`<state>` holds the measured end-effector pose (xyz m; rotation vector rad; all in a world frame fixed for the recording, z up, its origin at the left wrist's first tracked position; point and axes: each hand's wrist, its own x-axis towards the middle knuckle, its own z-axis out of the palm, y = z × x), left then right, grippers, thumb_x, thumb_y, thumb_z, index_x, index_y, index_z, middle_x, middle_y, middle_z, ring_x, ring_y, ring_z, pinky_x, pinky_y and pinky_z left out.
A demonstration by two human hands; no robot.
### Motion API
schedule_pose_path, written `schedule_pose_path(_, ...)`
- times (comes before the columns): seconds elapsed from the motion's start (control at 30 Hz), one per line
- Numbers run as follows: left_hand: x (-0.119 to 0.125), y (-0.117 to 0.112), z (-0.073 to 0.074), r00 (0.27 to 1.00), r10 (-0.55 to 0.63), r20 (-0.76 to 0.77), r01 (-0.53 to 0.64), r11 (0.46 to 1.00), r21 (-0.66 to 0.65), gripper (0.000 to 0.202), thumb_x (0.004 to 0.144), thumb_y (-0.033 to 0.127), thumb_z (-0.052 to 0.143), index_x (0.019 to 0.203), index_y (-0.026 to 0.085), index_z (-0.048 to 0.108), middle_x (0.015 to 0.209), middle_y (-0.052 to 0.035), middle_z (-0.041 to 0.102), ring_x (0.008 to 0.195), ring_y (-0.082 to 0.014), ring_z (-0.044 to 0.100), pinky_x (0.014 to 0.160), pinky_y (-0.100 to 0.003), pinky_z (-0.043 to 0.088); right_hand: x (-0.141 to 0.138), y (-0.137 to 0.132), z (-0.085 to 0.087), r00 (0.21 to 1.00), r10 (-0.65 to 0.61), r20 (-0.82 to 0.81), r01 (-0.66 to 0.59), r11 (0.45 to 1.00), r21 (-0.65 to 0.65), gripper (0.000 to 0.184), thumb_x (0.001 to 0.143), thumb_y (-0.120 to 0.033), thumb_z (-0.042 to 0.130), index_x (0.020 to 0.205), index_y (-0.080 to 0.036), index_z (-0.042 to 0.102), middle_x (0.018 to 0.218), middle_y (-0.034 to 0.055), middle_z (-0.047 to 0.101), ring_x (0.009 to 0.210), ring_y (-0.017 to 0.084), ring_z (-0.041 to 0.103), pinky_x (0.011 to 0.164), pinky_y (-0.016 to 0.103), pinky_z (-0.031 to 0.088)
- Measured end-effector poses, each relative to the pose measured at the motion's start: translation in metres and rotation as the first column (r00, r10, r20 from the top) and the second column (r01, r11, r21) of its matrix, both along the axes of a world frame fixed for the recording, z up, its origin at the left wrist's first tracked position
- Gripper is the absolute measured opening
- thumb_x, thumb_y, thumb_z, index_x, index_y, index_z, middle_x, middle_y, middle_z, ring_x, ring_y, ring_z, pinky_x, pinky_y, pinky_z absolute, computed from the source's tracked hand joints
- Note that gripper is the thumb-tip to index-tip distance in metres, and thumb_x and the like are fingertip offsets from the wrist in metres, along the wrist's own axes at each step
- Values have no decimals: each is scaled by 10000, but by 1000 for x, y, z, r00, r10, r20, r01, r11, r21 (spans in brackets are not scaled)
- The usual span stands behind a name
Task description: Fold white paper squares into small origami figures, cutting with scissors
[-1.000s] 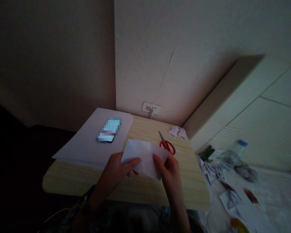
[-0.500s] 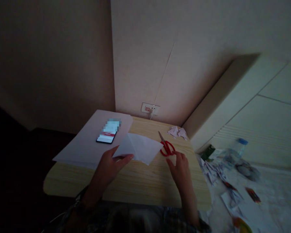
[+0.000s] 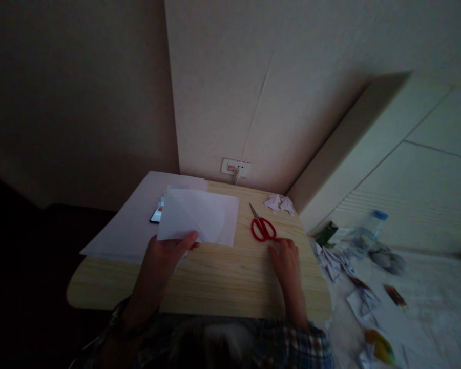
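Observation:
My left hand (image 3: 169, 256) pinches the lower edge of a white sheet of paper (image 3: 211, 215), thumb on top. The sheet is held above the table and covers most of a phone (image 3: 155, 215), of which only the left side shows. Red-handled scissors (image 3: 263, 228) lie on the wood with their blades pointing to the back. My right hand (image 3: 287, 261) rests just in front of them, fingers apart and holding nothing; a fingertip is at or very near the handle. Under the phone lies a larger stack of white paper (image 3: 115, 230).
Folded paper pieces (image 3: 278, 203) sit at the back right of the wooden table (image 3: 230, 287). A wall socket (image 3: 235, 167) with a plug is behind it. To the right, lower down, are a bottle with a blue cap (image 3: 371, 230) and crumpled papers (image 3: 332, 262).
The white sheet has swung left and up in my left hand, now hiding most of the phone and standing clear of the scissors. My right hand has stayed near the scissors.

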<state>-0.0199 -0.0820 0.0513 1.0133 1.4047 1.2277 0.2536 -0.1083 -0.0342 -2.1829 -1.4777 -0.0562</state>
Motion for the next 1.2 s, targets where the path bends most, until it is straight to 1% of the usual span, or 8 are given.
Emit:
schedule_pose_path(0.17, 3, -2, 6, 999, -32, 14, 30, 993, 115, 170, 672, 346, 660, 569, 218, 616, 571, -2, 704, 560, -187, 644, 595, -285, 534, -5, 11, -2, 1000, -21, 13, 21, 999, 36, 322, 834, -256, 481, 1094, -97, 587, 1098, 206, 588, 1041, 332, 505, 878, 435, 406)
schedule_pose_path(0.37, 6, -7, 17, 998, -66, 21, 64, 995, 79, 204, 704, 348, 626, 545, 222, 609, 594, -8, 724, 584, -190, 671, 629, -293, 552, -12, 28, 0, 999, 42, 23, -42, 999, 8, 258, 859, -253, 475, 999, -135, 656, 1068, 158, 641, 989, 291, 541, 859, 384, 416)
schedule_pose_path(0.47, 7, -5, 14, 996, -78, 32, 76, 994, 79, 182, 692, 357, 630, 564, 226, 634, 598, -16, 734, 581, -205, 686, 639, -314, 566, -9, 31, 3, 1000, 13, 26, -13, 1000, 5, 236, 842, -256, 507, 933, -129, 683, 1018, 168, 642, 956, 295, 550, 821, 387, 423)
schedule_pose_path(0.6, 6, -3, 9, 996, -89, 11, 88, 994, 56, 150, 662, 335, 672, 558, 227, 661, 625, -26, 748, 637, -218, 708, 696, -318, 576, -4, 36, 7, 999, -35, 34, 35, 999, 1, 202, 812, -293, 558, 829, -154, 704, 1048, 190, 625, 988, 324, 537, 777, 409, 423)
schedule_pose_path(0.77, 2, -1, 6, 993, -115, 32, 114, 993, 42, 131, 596, 314, 717, 574, 188, 689, 607, -32, 746, 651, -235, 716, 691, -320, 577, -9, 45, 7, 999, -41, 28, 42, 999, -30, 187, 790, -293, 582, 860, -161, 694, 993, 186, 656, 970, 325, 575, 756, 407, 417)
schedule_pose_path(0.93, -1, 2, 4, 989, -135, -53, 137, 990, 26, 171, 623, 345, 670, 571, 183, 688, 670, -46, 763, 742, -253, 724, 750, -320, 563, -12, 47, 10, 1000, -17, -21, 16, 999, -49, 196, 790, -240, 539, 859, -127, 683, 894, 178, 683, 906, 318, 626, 784, 435, 424)
schedule_pose_path(1.07, -3, 7, -1, 995, -96, -34, 99, 992, 78, 156, 579, 347, 668, 595, 192, 649, 657, -34, 748, 709, -246, 714, 686, -314, 569, -16, 43, 23, 992, 70, -104, -69, 998, 6, 243, 800, -213, 519, 974, -131, 668, 992, 162, 676, 941, 289, 634, 821, 447, 456)
schedule_pose_path(1.2, -2, 8, -1, 984, -177, 32, 174, 982, 75, 189, 565, 320, 677, 690, 183, 644, 701, -34, 748, 703, -238, 708, 666, -318, 572, -34, 29, 48, 923, 324, -206, -303, 944, 130, 407, 839, -253, 554, 1242, -194, 544, 1201, 107, 618, 1052, 197, 613, 896, 344, 491)
